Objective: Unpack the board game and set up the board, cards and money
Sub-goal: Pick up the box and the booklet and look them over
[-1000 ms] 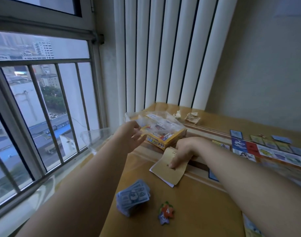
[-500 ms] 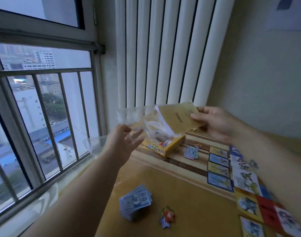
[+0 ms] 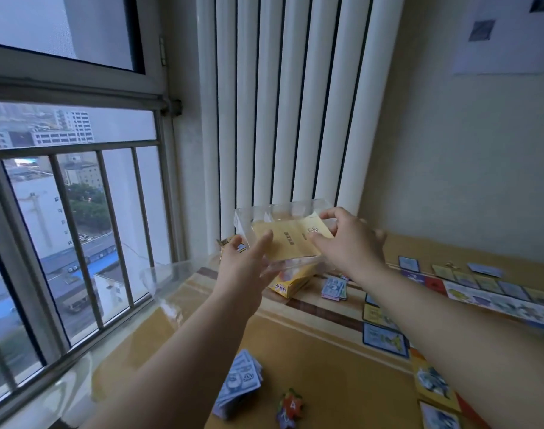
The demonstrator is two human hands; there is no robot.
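My left hand holds up a clear plastic box above the table's far end. My right hand pinches a folded tan booklet that lies inside or against that clear box. Under them sits the yellow game box. A stack of blue money rests on the near table, with a smaller blue stack beside the yellow box. Game cards lie in rows along the right side.
A small coloured star-shaped piece lies next to the near money stack. A white ribbed radiator stands behind the table. A barred window runs along the left edge of the glass-topped table.
My right hand lifted the tan booklet off the table and carried it up to the clear box. My left hand took hold of the clear box and raised it.
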